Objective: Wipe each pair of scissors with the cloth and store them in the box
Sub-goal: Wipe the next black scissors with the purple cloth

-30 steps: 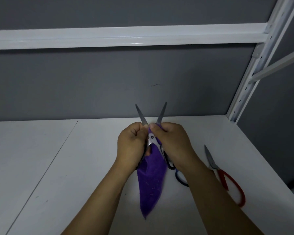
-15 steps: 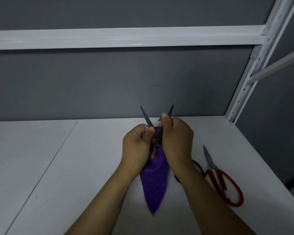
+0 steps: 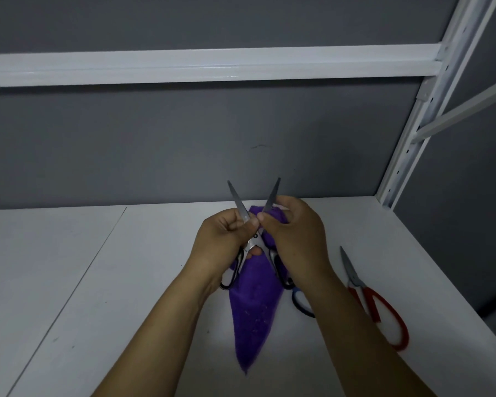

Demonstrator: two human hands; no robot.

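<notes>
My left hand (image 3: 226, 242) curls its fingers (image 3: 248, 226) round the black scissors (image 3: 252, 244) near the pivot, holding them above the shelf (image 3: 98, 282) with the blades up and spread in a V. My right hand (image 3: 295, 239) pinches the one purple cloth (image 3: 252, 310) against the right blade, and the rest of it hangs down behind the handles to a point. I count three pairs. The blue scissors (image 3: 299, 305) lie mostly hidden under my right forearm. The red scissors (image 3: 378, 308) lie flat further right, blades closed.
</notes>
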